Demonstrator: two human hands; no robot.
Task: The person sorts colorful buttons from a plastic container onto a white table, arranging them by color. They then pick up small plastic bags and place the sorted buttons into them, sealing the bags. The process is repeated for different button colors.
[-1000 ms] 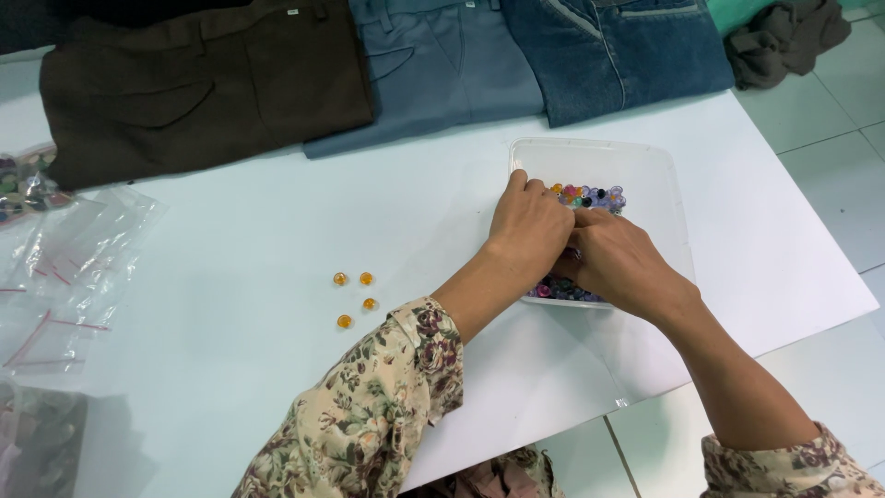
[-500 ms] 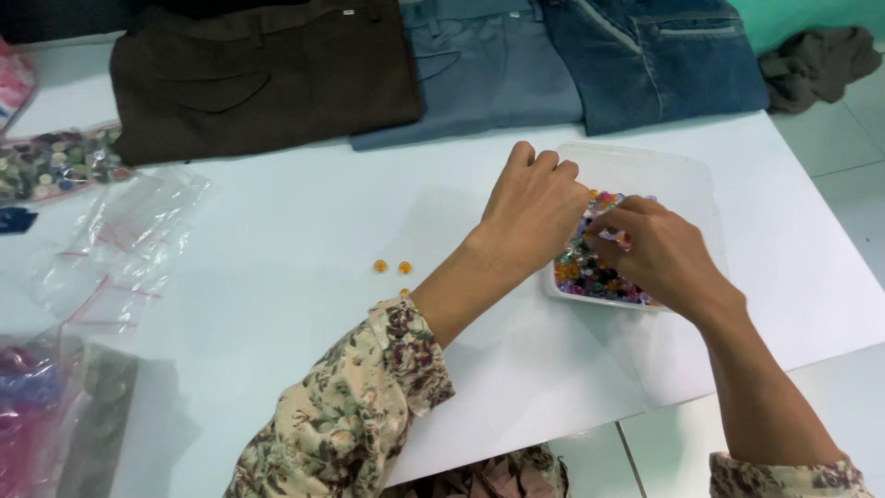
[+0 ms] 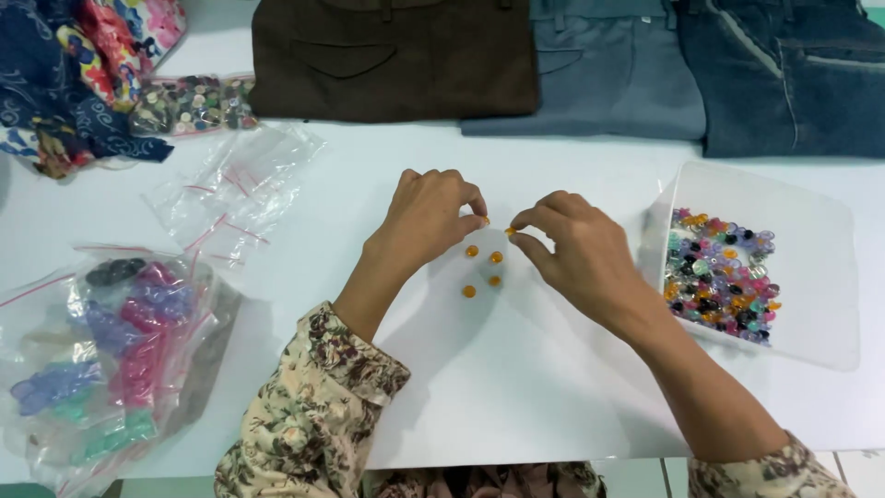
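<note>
Left hand (image 3: 429,214): I see it pinching an orange button (image 3: 485,221), just above the orange buttons (image 3: 483,268).
Right hand (image 3: 573,247): pinching another orange button (image 3: 509,231), beside them.
Tray (image 3: 811,277): right of them, holds mixed coloured buttons (image 3: 721,275).
Bag (image 3: 101,360): far left, coloured pieces.

Bright, even overhead light; white bench (image 3: 553,387) almost blown out, no hard glare. Soft faint shadows just under both forearms on the bench. Centre sharp, small orange buttons (image 3: 484,267) crisp. Slight softness and wide-angle stretch at frame edges left of the bench centre.
</note>
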